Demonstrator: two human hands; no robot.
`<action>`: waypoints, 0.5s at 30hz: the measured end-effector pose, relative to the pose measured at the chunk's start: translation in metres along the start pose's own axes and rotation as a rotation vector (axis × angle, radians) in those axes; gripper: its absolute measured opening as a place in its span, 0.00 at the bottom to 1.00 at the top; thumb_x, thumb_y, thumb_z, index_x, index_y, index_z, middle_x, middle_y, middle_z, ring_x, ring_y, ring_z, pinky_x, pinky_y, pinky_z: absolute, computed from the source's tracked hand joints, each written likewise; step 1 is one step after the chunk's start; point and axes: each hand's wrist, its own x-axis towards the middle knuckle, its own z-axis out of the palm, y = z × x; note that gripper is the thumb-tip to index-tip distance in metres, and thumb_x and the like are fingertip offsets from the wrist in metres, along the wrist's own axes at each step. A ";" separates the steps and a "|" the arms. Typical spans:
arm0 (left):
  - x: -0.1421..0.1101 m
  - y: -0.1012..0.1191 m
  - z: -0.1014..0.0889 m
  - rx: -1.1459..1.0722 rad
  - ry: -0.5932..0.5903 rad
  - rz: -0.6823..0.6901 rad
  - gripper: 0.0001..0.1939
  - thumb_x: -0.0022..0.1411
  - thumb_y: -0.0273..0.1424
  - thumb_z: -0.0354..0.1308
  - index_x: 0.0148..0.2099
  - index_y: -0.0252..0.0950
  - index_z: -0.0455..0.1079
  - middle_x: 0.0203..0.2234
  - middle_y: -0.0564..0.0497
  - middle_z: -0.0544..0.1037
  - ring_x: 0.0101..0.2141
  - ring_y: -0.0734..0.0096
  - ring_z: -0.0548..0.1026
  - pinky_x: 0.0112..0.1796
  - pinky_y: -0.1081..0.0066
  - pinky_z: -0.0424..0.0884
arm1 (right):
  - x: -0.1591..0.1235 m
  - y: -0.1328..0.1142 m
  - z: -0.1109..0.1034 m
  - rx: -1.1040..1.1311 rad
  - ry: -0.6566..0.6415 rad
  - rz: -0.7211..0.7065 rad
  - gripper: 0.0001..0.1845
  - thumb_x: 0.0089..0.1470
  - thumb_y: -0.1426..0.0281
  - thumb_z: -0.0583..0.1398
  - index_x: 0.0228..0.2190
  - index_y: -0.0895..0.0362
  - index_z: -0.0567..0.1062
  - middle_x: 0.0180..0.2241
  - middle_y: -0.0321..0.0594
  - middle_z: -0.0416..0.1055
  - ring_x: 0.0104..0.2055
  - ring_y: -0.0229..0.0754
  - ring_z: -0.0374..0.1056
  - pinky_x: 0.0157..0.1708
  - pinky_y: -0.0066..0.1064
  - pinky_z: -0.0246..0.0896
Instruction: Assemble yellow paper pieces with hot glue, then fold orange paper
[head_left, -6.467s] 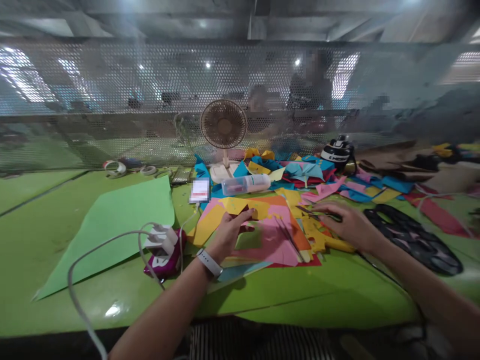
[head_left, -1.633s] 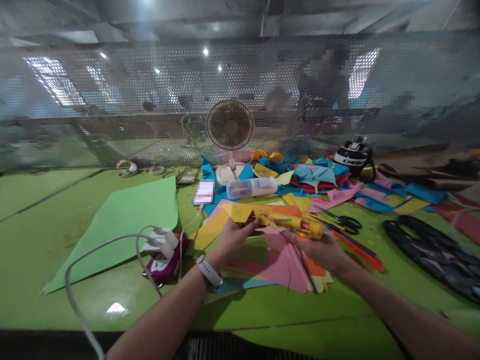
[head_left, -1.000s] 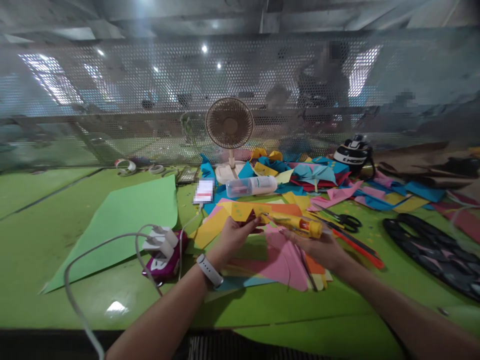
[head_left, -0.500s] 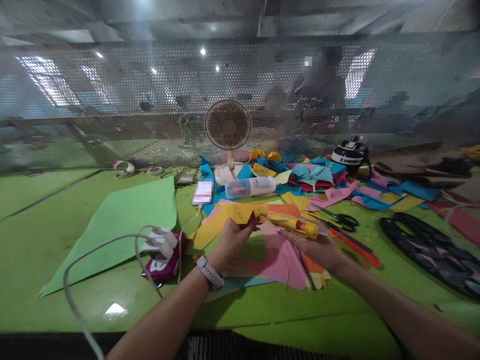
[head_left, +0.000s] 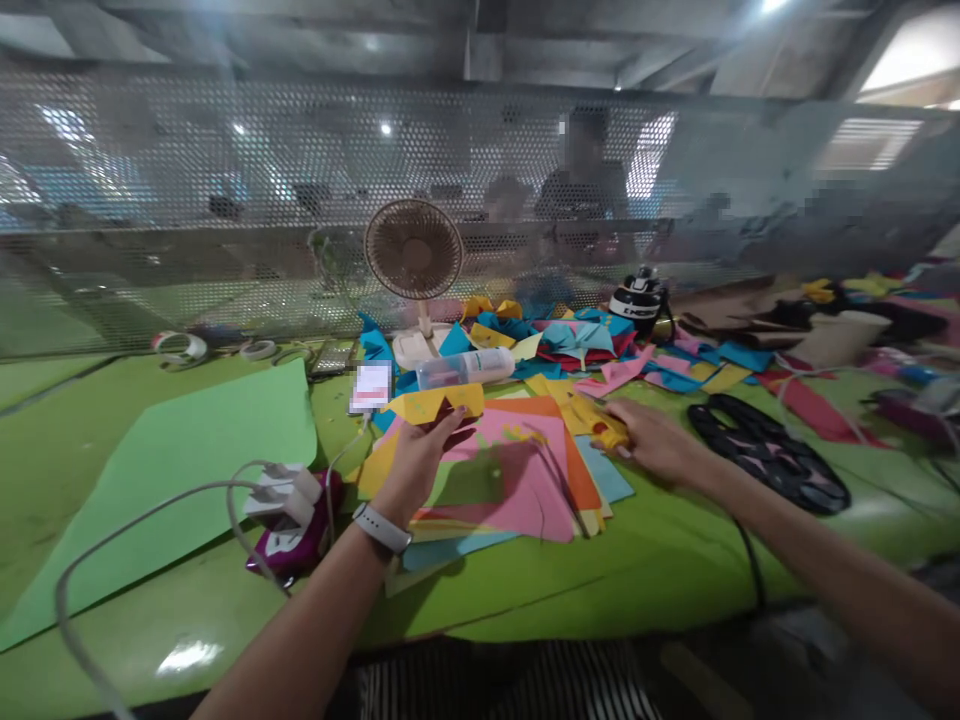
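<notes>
Currently, left hand (head_left: 420, 460) is pinching folded yellow paper (head_left: 435, 403) between thumb and fingers, raised over the near-left part of the sheet stack. Right hand (head_left: 660, 440) has its fingers at the yellow glue gun (head_left: 609, 430), right of the stack; can't tell if the grip is closed, fingers overlap the gun. Hands well apart.

Stack: pink sheet (head_left: 551, 505) near the top, orange sheet (head_left: 581, 475) sticking out on the right, light blue sheet (head_left: 613, 478) beyond that. Thin dark strips lie on the pink.

Left side: large green sheet (head_left: 187, 460) flat on the green table (head_left: 525, 600), purple power strip (head_left: 313, 535) beside it with white plugs (head_left: 289, 495) in. Phone (head_left: 371, 386) above the stack, cable attached. Tape roll (head_left: 180, 348) at far left.

Behind: clear bottle (head_left: 465, 368) on its side, fan (head_left: 414, 250) upright behind it, heap of colored scraps (head_left: 577, 338) to the right. Black tray (head_left: 772, 455) sits right of the right hand. Mesh partition (head_left: 262, 200) across the back.
</notes>
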 end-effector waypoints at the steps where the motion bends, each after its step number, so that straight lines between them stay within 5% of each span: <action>1: 0.000 0.000 0.000 -0.011 -0.004 -0.006 0.14 0.49 0.32 0.67 0.39 0.32 0.74 0.36 0.46 0.80 0.37 0.64 0.78 0.42 0.64 0.73 | -0.005 0.010 0.000 -0.044 -0.073 0.005 0.11 0.43 0.68 0.62 0.33 0.56 0.74 0.33 0.43 0.74 0.34 0.47 0.69 0.33 0.33 0.61; 4: 0.001 -0.001 0.000 -0.012 -0.013 -0.009 0.13 0.48 0.32 0.68 0.37 0.32 0.74 0.34 0.47 0.80 0.36 0.65 0.78 0.40 0.66 0.73 | -0.016 0.033 -0.008 -0.112 -0.236 -0.014 0.17 0.43 0.68 0.60 0.38 0.59 0.74 0.38 0.47 0.73 0.39 0.49 0.69 0.37 0.34 0.62; 7: 0.001 -0.002 0.001 -0.021 -0.009 0.010 0.13 0.49 0.32 0.68 0.38 0.33 0.74 0.35 0.47 0.80 0.36 0.65 0.78 0.41 0.66 0.73 | -0.020 0.027 -0.025 -0.133 -0.236 -0.101 0.19 0.45 0.66 0.60 0.41 0.59 0.73 0.45 0.49 0.71 0.46 0.52 0.67 0.43 0.37 0.60; 11: 0.002 -0.003 -0.001 -0.042 -0.034 0.025 0.13 0.50 0.32 0.67 0.39 0.33 0.74 0.35 0.47 0.80 0.37 0.64 0.78 0.44 0.64 0.72 | -0.022 -0.028 -0.026 -0.168 -0.198 -0.020 0.09 0.52 0.67 0.54 0.33 0.56 0.73 0.33 0.42 0.74 0.32 0.43 0.69 0.32 0.31 0.58; 15: 0.004 -0.005 -0.003 -0.039 -0.020 0.021 0.13 0.50 0.32 0.67 0.39 0.33 0.74 0.35 0.47 0.80 0.37 0.65 0.78 0.42 0.65 0.72 | -0.029 -0.080 0.009 -0.183 -0.412 -0.028 0.16 0.50 0.62 0.57 0.38 0.58 0.72 0.29 0.43 0.75 0.28 0.45 0.69 0.26 0.31 0.54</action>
